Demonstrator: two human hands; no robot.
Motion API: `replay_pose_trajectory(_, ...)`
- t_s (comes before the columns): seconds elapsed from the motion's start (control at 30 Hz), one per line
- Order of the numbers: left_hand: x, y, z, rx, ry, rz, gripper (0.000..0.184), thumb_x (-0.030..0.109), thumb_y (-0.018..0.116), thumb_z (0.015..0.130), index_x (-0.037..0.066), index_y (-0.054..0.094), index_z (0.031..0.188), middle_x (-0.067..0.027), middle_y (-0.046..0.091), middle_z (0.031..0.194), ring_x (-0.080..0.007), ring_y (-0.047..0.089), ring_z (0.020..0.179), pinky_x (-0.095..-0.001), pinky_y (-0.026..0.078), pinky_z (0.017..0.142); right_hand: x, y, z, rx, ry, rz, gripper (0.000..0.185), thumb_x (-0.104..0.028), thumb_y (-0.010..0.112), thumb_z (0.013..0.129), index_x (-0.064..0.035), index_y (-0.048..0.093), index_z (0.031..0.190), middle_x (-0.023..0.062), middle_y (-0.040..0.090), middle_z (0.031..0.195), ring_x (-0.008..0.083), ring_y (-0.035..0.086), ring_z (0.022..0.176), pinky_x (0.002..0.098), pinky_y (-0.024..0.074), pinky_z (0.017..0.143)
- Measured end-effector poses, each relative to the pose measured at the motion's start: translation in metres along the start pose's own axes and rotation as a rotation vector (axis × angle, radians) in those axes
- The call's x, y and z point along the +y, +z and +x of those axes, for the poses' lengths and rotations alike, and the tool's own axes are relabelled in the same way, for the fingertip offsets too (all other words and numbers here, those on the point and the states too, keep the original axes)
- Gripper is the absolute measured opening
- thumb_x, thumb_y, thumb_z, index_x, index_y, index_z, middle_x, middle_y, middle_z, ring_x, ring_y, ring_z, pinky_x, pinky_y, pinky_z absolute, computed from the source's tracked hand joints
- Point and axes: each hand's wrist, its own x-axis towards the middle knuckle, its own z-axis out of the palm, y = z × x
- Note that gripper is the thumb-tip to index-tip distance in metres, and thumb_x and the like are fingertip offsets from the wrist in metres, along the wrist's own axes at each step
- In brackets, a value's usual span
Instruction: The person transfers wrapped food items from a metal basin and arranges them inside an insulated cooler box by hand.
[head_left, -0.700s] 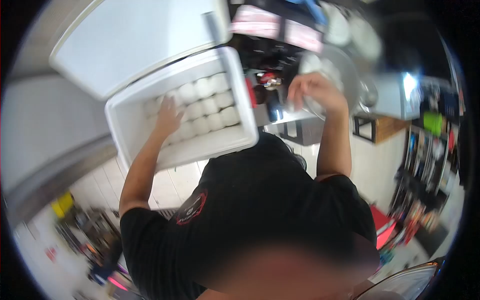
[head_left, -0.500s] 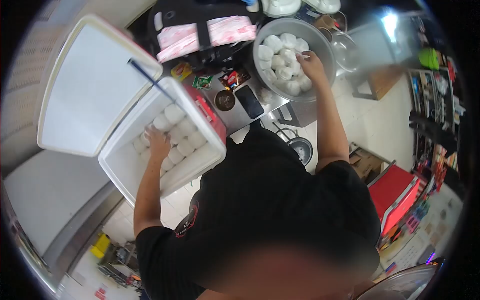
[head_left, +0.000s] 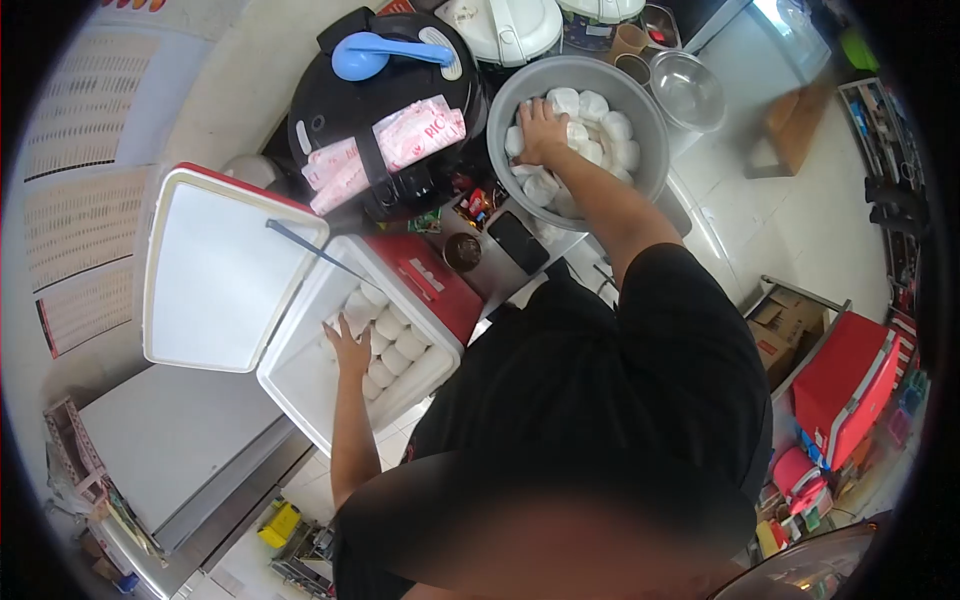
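Observation:
My left hand [head_left: 350, 352] is inside an open red-and-white cooler box [head_left: 430, 285]. Its fingers are spread over the white round bundles [head_left: 409, 345] stacked there, touching those at the back left. My right hand [head_left: 543, 130] reaches into a large grey round pot [head_left: 655, 165], which holds several similar white bundles [head_left: 616, 126]. Its fingers lie apart on the bundles near the pot's left side; what is under the palm is hidden. The cooler's white-lined lid [head_left: 225, 275] stands tilted back to the left.
A black round cooker [head_left: 390, 85] carries a blue ladle [head_left: 385, 53] and pink-printed packaging [head_left: 395, 145]. A phone [head_left: 518, 242] and a brown round container [head_left: 462, 252] sit between cooler and pot. Right of the pot is a metal bowl [head_left: 688, 90].
My right hand has moved from the pot's right side to its left side. My left hand stays among the bundles in the cooler. The camera view has shifted.

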Motion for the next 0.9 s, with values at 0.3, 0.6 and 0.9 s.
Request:
replay_pose_trajectory(0.3, 0.043, -0.079, -0.066, 0.227, -0.067, -0.048, 0.065, 0.028, 0.071, 0.095, 0.005, 0.047, 0.15, -0.0404, 0.006, 0.162, -0.0543, 0.014, 0.152, -0.0541, 0.023, 0.122, -0.002, -0.034, -0.006, -0.16, -0.083, -0.093, 0.098, -0.07, 0.084, 0.059, -0.0386, 0.054, 0.146, 0.018, 0.024, 0.162, 0.0396, 0.023, 0.149, 0.0687, 0.0327, 0.107)
replay_pose_trajectory(0.6, 0.021, -0.091, -0.106, 0.334, -0.206, -0.058, 0.055, 0.027, 0.07, 0.096, 0.009, 0.054, 0.145, -0.0344, 0.008, 0.165, -0.0522, 0.02, 0.151, -0.0546, 0.029, 0.119, 0.031, -0.002, 0.017, -0.105, -0.26, 0.017, 0.091, -0.048, 0.088, 0.059, -0.0356, 0.057, 0.144, 0.0172, 0.029, 0.158, 0.0463, 0.031, 0.144, 0.0642, 0.0385, 0.109)
replay_pose_trajectory(0.9, 0.127, -0.108, -0.126, 0.425, -0.026, -0.663, 0.036, 0.004, 0.073, 0.089, 0.004, 0.068, 0.124, -0.0145, 0.065, 0.134, -0.0269, 0.066, 0.115, -0.0359, 0.056, 0.091, 0.06, -0.073, -0.084, -0.489, -0.239, 2.093, 0.079, -0.022, 0.066, 0.075, 0.0057, 0.044, 0.145, 0.0214, 0.055, 0.139, 0.0377, 0.052, 0.134, 0.0503, 0.0385, 0.117)
